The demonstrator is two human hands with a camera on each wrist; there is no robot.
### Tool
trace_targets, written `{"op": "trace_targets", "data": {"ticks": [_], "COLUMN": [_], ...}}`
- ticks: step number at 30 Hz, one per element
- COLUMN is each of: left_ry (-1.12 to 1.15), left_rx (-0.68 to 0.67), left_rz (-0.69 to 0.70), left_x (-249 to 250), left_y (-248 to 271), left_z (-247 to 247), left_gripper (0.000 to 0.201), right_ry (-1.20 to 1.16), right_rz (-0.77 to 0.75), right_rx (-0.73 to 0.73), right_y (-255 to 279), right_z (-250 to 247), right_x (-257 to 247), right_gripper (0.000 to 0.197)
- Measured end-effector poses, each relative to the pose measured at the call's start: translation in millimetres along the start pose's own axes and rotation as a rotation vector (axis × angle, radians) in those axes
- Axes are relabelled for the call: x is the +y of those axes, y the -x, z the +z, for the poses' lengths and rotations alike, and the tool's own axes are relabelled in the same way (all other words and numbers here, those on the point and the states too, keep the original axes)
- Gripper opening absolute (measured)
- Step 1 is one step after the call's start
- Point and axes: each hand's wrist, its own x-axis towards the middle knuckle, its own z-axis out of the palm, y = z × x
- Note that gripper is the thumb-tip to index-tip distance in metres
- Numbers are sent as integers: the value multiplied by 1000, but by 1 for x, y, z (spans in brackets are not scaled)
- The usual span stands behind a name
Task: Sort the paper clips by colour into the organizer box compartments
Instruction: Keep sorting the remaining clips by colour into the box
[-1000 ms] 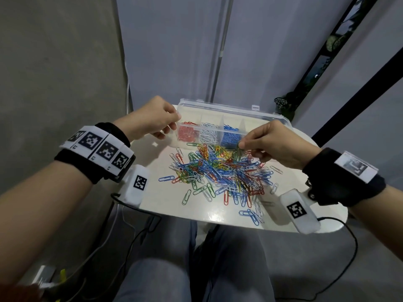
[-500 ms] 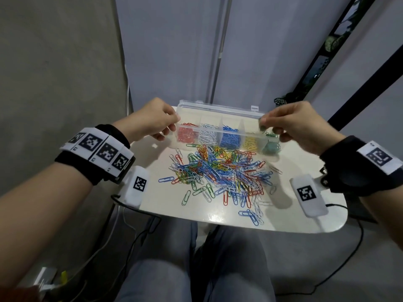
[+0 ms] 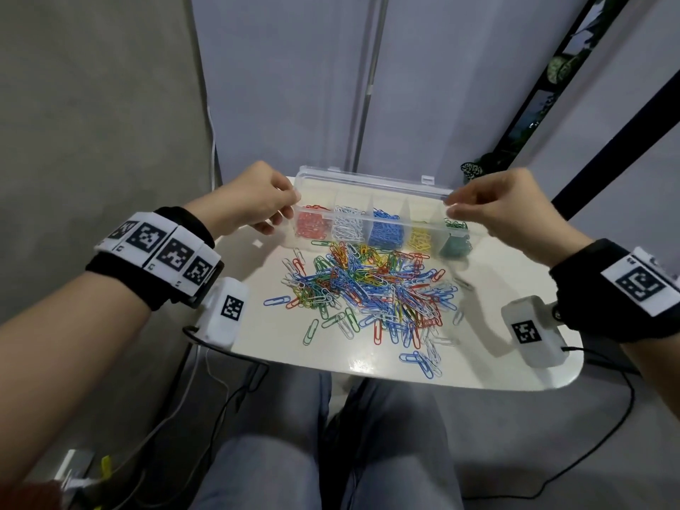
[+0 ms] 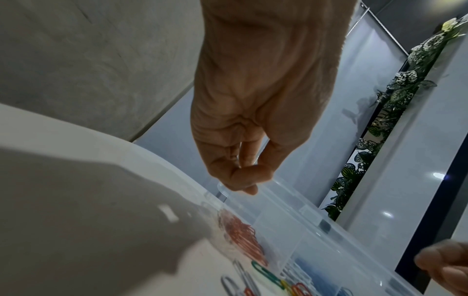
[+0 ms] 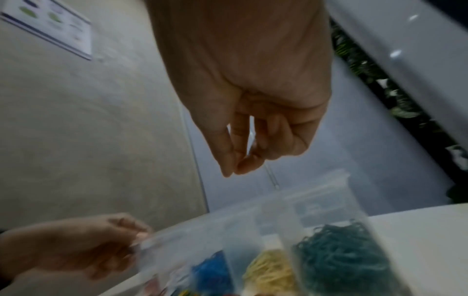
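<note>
A clear organizer box [image 3: 368, 214] lies at the back of the white table [image 3: 489, 366], its lid up behind it. Its compartments hold red [image 3: 311, 227], white [image 3: 349, 229], blue [image 3: 386, 234], yellow [image 3: 421, 240] and green [image 3: 456, 246] clips. A mixed pile of clips [image 3: 368, 288] is spread in front of it. My left hand [image 3: 292, 204] pinches the box's clear left corner [image 4: 222, 189]. My right hand [image 3: 450, 207] hovers over the box's right end with its fingers curled. Its thumb and forefinger tips [image 5: 231, 172] meet, and nothing shows between them.
White camera modules [image 3: 224, 314] [image 3: 531, 334] hang under both wrists, over the table's side edges, with cables trailing down. My legs [image 3: 331, 454] are below the front edge. A small white scrap [image 3: 258, 244] lies left of the box. Grey panels and a plant [image 3: 478, 167] stand behind.
My right hand left the pile by the blue compartment, passed over the green compartment and rose to the box's far right end. The left hand stayed at the left corner.
</note>
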Motion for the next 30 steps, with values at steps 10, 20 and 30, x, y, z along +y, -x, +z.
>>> {"op": "trace_targets", "data": {"ticks": [10,20,30], "left_ry": [-14,-3,-8], "left_rx": [9,6,4], "left_rz": [-8,-4,-1], "left_x": [1,0,1], "left_y": [1,0,1], "left_z": [0,0,0], "left_gripper": [23,22,21], "right_ry": [311,229,-86], "right_rz": [-185,-150,31], "right_rx": [-408,-436,-325], "right_y": [18,14,3], "right_z": [62,74,46], "right_x": [-11,-9,-24], "right_gripper": [22,5,2]}}
